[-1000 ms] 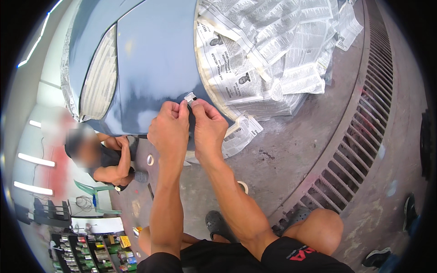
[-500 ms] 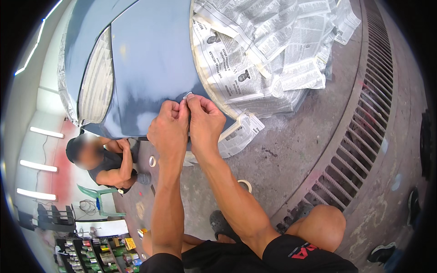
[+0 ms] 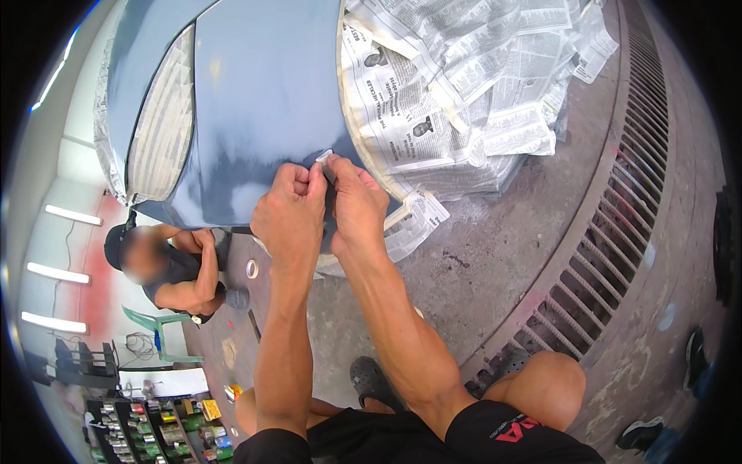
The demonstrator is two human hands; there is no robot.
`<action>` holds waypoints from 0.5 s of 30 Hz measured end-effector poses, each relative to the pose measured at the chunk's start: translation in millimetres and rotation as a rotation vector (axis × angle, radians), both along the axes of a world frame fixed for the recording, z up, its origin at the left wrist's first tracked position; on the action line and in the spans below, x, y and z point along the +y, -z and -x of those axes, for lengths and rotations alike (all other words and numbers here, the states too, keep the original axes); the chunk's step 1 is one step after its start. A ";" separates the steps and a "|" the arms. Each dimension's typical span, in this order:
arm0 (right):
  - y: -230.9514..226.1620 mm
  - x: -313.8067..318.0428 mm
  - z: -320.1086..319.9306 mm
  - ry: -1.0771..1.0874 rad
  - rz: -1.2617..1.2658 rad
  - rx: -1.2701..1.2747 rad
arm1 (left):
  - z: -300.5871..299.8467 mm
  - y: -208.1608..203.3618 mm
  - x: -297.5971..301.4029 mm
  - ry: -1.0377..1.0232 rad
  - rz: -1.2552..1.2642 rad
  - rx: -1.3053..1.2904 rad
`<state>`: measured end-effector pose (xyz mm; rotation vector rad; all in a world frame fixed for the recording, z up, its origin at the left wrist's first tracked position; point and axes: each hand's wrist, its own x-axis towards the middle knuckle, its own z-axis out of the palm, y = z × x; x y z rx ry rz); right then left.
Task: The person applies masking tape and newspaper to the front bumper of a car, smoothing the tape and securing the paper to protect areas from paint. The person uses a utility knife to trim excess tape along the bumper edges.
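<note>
Both hands meet at a grey-blue car panel [image 3: 255, 100], close to the taped edge of the wheel opening. My left hand [image 3: 290, 213] is pinched, thumb and forefinger at a small pale strip [image 3: 325, 155]. From the other side, the fingertips of my right hand [image 3: 360, 203] pinch the same strip. It looks thin and whitish, perhaps tape or paper; its exact kind is unclear. My fingers hide part of it. Newspaper sheets [image 3: 495, 85] edged with cream masking tape cover the area to the right. Strips of tape cover the headlight [image 3: 161, 127].
A person [image 3: 185, 267] with folded arms sits at the left beside a green plastic chair [image 3: 162, 332]. A tape roll [image 3: 252, 268] lies on the floor. Shelves of cans [image 3: 147, 429] stand lower left. A floor grate [image 3: 595, 271] curves along the right.
My fingertips have parted slightly, and more of the pale strip shows between them. The whole view has shifted a little, with the car panel now slightly further right.
</note>
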<state>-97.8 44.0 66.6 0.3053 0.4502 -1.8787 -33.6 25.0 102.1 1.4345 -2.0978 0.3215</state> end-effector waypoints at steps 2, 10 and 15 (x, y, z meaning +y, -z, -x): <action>1.4 0.5 0.2 -0.009 -0.004 0.011 | 2.1 -1.5 1.9 0.005 -0.009 0.012; 26.5 3.8 8.3 -0.201 0.012 0.045 | 7.7 4.8 11.0 -0.056 -0.200 0.255; 41.4 14.1 20.7 -0.126 -0.042 -0.015 | 25.3 7.3 12.1 -0.089 -0.121 0.170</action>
